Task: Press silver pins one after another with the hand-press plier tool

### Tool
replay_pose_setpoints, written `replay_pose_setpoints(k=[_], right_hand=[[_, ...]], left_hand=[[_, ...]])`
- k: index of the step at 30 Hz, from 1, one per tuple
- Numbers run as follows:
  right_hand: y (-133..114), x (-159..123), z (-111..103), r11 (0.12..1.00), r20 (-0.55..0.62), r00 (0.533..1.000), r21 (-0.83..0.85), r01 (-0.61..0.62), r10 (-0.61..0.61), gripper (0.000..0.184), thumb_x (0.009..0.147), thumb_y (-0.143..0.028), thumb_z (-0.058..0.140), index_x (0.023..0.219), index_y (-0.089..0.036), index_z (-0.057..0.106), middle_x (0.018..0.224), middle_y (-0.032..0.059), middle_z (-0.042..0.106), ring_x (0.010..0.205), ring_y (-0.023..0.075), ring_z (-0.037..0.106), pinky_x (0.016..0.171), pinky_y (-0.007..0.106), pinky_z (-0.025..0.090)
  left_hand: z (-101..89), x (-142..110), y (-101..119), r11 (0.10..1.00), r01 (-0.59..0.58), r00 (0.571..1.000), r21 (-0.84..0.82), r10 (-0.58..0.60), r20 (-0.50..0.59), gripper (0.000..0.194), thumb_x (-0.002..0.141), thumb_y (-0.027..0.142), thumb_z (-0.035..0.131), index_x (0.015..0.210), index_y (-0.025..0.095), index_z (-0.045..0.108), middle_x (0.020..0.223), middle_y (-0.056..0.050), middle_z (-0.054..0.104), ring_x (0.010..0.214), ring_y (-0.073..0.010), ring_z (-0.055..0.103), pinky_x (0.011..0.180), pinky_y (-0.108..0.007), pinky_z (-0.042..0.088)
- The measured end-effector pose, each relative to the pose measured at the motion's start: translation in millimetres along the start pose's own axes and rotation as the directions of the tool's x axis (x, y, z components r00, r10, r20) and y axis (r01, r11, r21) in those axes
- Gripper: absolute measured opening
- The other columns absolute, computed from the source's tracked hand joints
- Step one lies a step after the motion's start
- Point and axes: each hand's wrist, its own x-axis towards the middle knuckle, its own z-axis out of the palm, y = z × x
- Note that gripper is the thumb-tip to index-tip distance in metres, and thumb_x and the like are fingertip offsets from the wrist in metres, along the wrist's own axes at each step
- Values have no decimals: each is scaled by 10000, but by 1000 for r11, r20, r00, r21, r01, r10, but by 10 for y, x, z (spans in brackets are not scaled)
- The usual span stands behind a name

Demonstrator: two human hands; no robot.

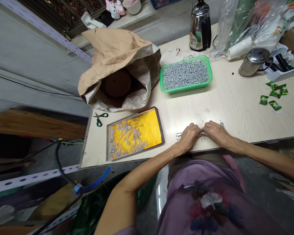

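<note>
Both my hands rest on the pale table near its front edge, fingertips meeting. My left hand and my right hand have curled fingers pinched together over a small metal part; what exactly they hold is too small to name. A thin metal strip pokes out left of my left hand. A green basket full of silvery screws stands further back. To the left lies a flat tray with a yellow sheet and several loose silvery pieces.
An open brown paper sack stands at the table's back left, green-handled scissors beside it. A metal kettle, a steel pot, plastic bags and green candy wrappers sit at the back and right.
</note>
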Motion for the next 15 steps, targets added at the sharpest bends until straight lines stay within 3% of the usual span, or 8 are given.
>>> replay_pose_setpoints(k=[6,15], right_hand=[[-1,9,-23,998,8,998,-34,55,-55,267,942,-103,433,754,-164,612,729,49,569,728,185,462,677,304,337],[31,32,-57,998,17,998,20,58,-58,334,956,-109,373,737,-180,615,686,49,553,692,181,460,653,308,338]], left_hand=[[29,3,15,999,12,1000,36,-13,15,136,945,229,516,843,166,581,867,-63,593,898,-219,522,759,-344,457],[94,-9,-30,1000,11,1000,-17,-10,4,246,985,308,433,880,167,607,838,-68,572,895,-217,508,731,-323,439]])
